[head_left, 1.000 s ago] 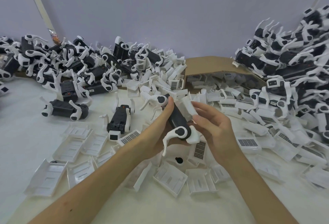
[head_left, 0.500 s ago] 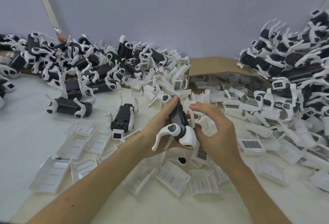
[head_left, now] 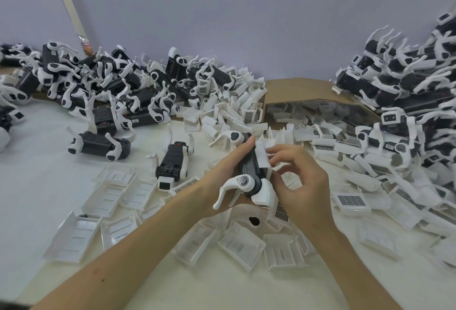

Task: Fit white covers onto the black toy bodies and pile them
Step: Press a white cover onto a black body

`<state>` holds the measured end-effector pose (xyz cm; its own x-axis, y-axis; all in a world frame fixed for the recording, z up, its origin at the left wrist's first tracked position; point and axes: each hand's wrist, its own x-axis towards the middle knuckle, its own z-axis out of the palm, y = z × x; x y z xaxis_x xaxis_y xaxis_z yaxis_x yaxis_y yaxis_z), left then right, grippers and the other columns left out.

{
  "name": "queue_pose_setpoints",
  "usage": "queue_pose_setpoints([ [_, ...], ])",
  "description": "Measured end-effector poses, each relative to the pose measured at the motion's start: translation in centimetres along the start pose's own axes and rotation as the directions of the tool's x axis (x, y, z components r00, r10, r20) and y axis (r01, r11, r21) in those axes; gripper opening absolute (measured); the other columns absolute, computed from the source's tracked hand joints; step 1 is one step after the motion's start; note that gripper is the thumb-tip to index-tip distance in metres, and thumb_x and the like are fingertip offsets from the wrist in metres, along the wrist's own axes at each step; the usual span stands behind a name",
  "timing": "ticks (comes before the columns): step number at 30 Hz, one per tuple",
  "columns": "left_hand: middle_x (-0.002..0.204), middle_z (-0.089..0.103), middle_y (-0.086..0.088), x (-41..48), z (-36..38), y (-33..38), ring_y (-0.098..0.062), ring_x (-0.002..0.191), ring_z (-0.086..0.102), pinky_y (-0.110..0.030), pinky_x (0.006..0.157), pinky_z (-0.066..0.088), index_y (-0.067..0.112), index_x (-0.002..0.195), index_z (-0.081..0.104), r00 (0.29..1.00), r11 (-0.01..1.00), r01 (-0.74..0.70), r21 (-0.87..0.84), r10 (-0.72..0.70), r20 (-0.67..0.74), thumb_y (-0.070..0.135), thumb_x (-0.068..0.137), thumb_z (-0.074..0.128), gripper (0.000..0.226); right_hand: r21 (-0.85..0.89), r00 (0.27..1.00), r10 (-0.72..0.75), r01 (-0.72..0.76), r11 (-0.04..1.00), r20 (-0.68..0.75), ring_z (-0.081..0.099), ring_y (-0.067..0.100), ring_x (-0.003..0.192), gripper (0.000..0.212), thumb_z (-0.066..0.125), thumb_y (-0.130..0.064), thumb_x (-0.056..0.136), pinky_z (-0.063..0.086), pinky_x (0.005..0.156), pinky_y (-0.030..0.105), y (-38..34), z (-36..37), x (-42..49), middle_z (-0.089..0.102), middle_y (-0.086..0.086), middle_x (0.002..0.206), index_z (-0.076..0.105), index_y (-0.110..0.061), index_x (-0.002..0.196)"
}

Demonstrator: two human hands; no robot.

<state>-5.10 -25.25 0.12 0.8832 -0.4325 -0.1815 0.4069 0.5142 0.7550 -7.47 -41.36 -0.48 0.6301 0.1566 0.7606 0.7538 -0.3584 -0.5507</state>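
Covers (head_left: 74,238) and toys (head_left: 98,145) around cardboard box (head_left: 296,90)

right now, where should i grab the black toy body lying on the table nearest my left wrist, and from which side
Grip the lone black toy body across its black middle, coming down from above, thumb and fingers on its two long sides. Its white legs stick up near each end, so the stretch between them is probably the clearest hold.

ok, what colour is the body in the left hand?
Black body, against the white cover; head view.
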Motion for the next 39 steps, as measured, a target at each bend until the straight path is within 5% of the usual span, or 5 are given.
queue_pose_setpoints([
  [12,0.107,0.077,-0.004,-0.5,-0.6,-0.3,-0.017,0.099,0.074,-0.028,0.079,0.059,0.028,0.1,0.081,0.996,0.969,-0.089,0.231,0.086,0.02,0.049,0.085,0.065,0.031,0.266,0.966,0.253,-0.258,0.929,0.056,0.065,0.021,0.113,0.014,0.058,-0.013,0.092,0.055,0.092,0.041,-0.1,-0.2,0.2,0.071,-0.005,0.115,0.069,-0.019,0.1],
  [16,0.125,0.071,-0.006,-1.0,-0.2,-0.3,-0.022,0.118,0.066,-0.039,0.103,0.052,0.025,0.127,0.065,0.981,0.916,-0.181,0.359,0.195,-0.003,0.046,0.083,0.065,0.05,0.269,0.934,0.319,-0.352,0.896,0.162,0.066,0.014,0.109,0.016,0.057,-0.023,0.093,0.054,0.091,0.033,-0.3,0.1,0.5,0.071,-0.012,0.109,0.066,-0.03,0.104],
  [26,0.127,0.07,0.001,-1.0,0.1,-0.7,-0.015,0.12,0.065,-0.04,0.107,0.049,0.025,0.139,0.053,0.973,0.891,-0.201,0.406,0.23,-0.024,0.073,0.062,0.065,0.092,0.327,0.913,0.378,-0.407,0.853,0.152,0.069,0.028,0.105,0.019,0.066,-0.02,0.084,0.05,0.097,0.057,-0.2,-0.3,0.6,0.074,0.007,0.106,0.066,-0.019,0.104],
  [34,0.128,0.07,0.001,-0.8,0.1,-0.9,-0.017,0.121,0.064,-0.045,0.11,0.046,0.022,0.143,0.051,0.963,0.893,-0.211,0.396,0.259,-0.071,0.083,0.049,0.065,0.113,0.267,0.934,0.337,-0.356,0.895,0.117,0.066,0.018,0.114,0.02,0.071,-0.031,0.082,0.048,0.101,0.056,-0.1,-0.4,0.6,0.073,-0.005,0.113,0.069,-0.037,0.102],
  [39,0.122,0.073,0.001,-0.8,0.0,-0.9,-0.015,0.114,0.068,-0.041,0.105,0.051,0.022,0.138,0.053,0.962,0.89,-0.216,0.402,0.265,-0.07,0.083,0.05,0.064,0.107,0.298,0.932,0.352,-0.363,0.883,0.091,0.067,0.022,0.111,0.022,0.072,-0.019,0.083,0.051,0.094,0.06,0.0,-0.4,0.5,0.073,0.001,0.111,0.07,-0.024,0.105],
])
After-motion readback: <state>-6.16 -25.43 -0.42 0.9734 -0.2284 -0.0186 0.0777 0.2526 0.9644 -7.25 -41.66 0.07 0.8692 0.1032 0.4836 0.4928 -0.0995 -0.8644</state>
